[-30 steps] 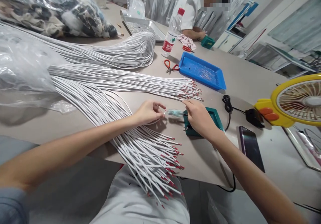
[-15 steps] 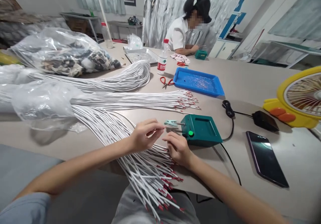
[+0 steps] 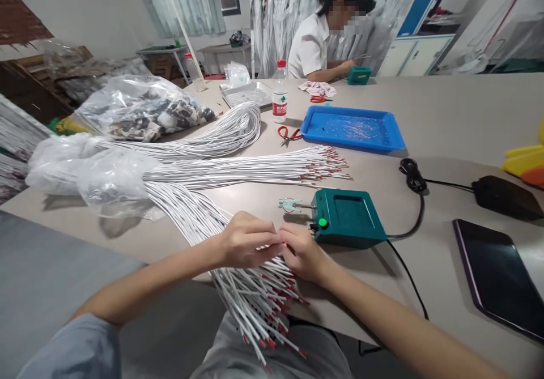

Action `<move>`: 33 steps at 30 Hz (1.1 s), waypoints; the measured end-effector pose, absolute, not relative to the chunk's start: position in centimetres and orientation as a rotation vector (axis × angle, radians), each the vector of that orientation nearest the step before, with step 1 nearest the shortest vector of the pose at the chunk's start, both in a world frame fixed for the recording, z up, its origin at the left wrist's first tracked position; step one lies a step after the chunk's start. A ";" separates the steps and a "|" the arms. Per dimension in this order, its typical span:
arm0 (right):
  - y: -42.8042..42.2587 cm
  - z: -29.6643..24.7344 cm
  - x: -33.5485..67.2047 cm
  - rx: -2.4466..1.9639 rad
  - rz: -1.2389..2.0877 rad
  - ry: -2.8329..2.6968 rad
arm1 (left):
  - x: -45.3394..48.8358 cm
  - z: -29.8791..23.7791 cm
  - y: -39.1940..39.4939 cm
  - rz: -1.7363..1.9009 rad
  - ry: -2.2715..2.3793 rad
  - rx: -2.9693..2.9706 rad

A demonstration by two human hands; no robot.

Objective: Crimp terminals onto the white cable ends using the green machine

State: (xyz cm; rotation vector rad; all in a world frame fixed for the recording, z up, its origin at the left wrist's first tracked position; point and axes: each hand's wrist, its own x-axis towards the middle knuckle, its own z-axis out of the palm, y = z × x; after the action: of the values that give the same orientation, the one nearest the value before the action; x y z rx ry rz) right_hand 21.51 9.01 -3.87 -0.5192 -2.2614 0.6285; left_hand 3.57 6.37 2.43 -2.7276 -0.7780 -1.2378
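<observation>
My left hand (image 3: 249,242) is closed in a pinch at the front of the table. Its fingertips meet those of my right hand (image 3: 304,254), also pinched. A tiny red wire end shows between them, apparently the tip of a white cable; the rest is hidden by my fingers. Under and around both hands spreads a bundle of white cables (image 3: 242,288) with red ends, hanging over the table edge onto my lap. Just beyond my right hand sits a green box-shaped machine (image 3: 351,217) with a green button and a pale green clip (image 3: 290,204) on a metal rod.
Another white cable bundle (image 3: 238,166) lies behind, near a looped coil (image 3: 238,127). Farther back are red-handled cutters (image 3: 289,135), a blue tray (image 3: 393,135) and a water bottle (image 3: 279,93). A phone (image 3: 497,271) lies right; a person (image 3: 310,47) works across the table.
My hands have come together at the fingertips; the left moved down from beside the clip to the right hand. The view has swung left and tilted slightly.
</observation>
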 end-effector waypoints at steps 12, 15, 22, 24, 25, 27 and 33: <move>9.3 -4.0 21.2 -0.578 0.712 -2.125 | 1.4 1.7 7.0 -0.769 -1.073 -2.730; 9.3 -4.0 21.2 -0.565 0.712 -2.130 | -3.1 1.6 11.2 -0.193 -1.734 -2.386; 9.4 -4.1 21.2 -0.577 0.725 -2.160 | -7.3 0.7 15.1 0.098 -1.793 -2.360; 9.4 -4.1 21.2 -0.581 0.723 -2.163 | -6.9 0.5 15.1 0.123 -1.797 -2.358; 9.4 -4.1 21.2 -0.581 0.724 -2.164 | -6.7 0.5 15.1 0.126 -1.803 -2.353; 9.3 -4.0 21.2 -0.584 0.727 -2.161 | -6.5 0.6 15.1 0.113 -1.825 -2.334; 9.1 -3.7 21.2 -0.589 0.723 -2.153 | -8.2 2.4 15.1 -0.095 -1.933 -2.233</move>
State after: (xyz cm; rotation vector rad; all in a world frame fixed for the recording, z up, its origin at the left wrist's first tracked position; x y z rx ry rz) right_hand 21.17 9.12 -3.65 -0.5890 -2.1534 0.7235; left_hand -8.22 15.10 2.45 -2.2326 -1.9325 -0.0946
